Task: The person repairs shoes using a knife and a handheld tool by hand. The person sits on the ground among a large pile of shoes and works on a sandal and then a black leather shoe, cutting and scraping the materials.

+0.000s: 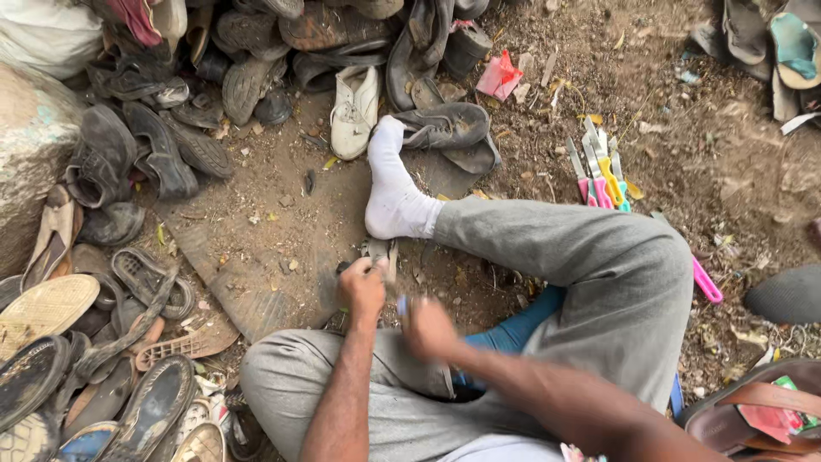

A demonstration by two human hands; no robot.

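Observation:
I sit cross-legged on the dirt in grey trousers (599, 265), with a white-socked foot (393, 192) stretched out in front. My left hand (363, 289) is closed on a small worn grey piece (380, 253) just below that foot. My right hand (428, 329) is blurred beside it, fingers curled, and seems to pinch a small blue object (401, 305). The two hands are a few centimetres apart over my lap.
Heaps of old shoes and sandals (128, 154) fill the left and the top. A white shoe (355, 107) and a black shoe (445, 127) lie near the foot. Several bright-handled knives (599, 175) lie to the right, a brown sandal (753, 411) at bottom right.

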